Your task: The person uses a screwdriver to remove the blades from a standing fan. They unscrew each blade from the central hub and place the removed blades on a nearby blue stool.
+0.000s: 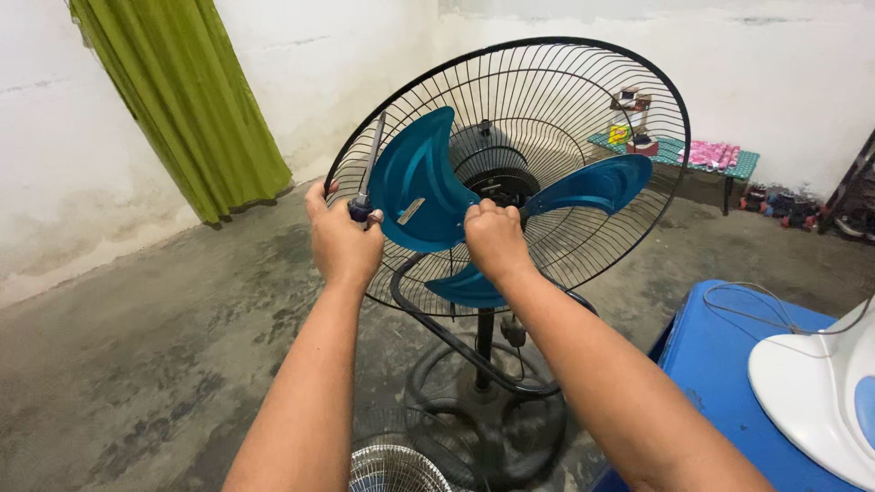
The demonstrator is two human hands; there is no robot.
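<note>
The left hand (342, 239) is closed around a screwdriver (368, 173), which it holds by the dark handle; the thin metal shaft points up, and it stands in front of the left rim of the grille (583, 100). The thumb of this hand is raised beside the rim. The right hand (494, 239) is closed at the centre of the fan, with the fingers curled over the hub (499, 187) where the blades (415, 187) meet. What exactly the fingers pinch there is hidden by the hand itself.

The blades are teal and there are three of them: one goes up and left between the two hands, one goes to the right, and one goes down below the right hand. They sit inside the black rear wire grille, which is round and tilted a little. The grille has no front cover on it. Under the grille a black pole (484, 339) goes down to a round base (483, 419) on the grey concrete floor (137, 364), with a black cable looped around.

At the bottom edge a second wire grille (394, 469) lies on the floor, near the base. On the right is a blue counter (720, 364), and on it stands a white appliance (820, 392) with a thin wire. A green curtain (187, 100) hangs at the left wall. Far behind, a low bench (720, 164) carries small things
</note>
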